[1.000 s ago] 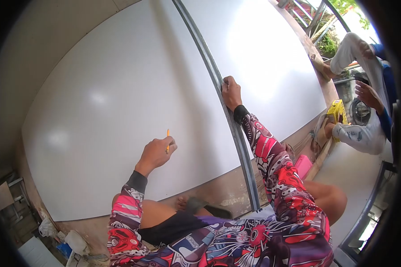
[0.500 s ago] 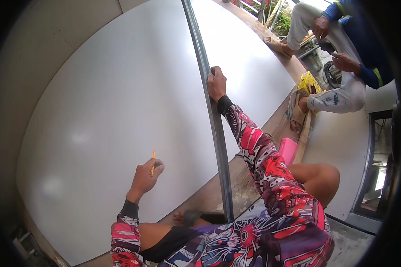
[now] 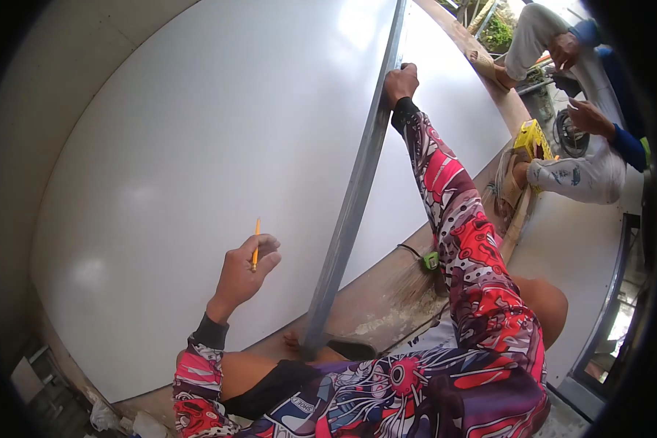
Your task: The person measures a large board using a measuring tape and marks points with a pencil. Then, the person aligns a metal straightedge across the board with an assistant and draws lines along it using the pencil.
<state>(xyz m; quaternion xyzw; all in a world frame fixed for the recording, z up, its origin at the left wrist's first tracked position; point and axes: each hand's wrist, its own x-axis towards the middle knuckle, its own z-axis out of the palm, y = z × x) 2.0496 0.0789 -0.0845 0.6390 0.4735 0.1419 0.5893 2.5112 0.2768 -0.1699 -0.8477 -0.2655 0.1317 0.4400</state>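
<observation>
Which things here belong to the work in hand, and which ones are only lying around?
Belongs, I judge:
pencil in left hand
metal bar gripped by right hand
white sheet under the bar
green tape measure, perhaps, though not held

Apparently just lying about:
yellow box
black coil

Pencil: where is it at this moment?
In the head view, the pencil is left of centre, held in the person's left hand over the white board, to the left of the metal bar.

Bright glare atop white board [image 3: 197, 182]; fisheye bowing, black corners; metal bar [image 3: 352, 212] blurred low.
</observation>
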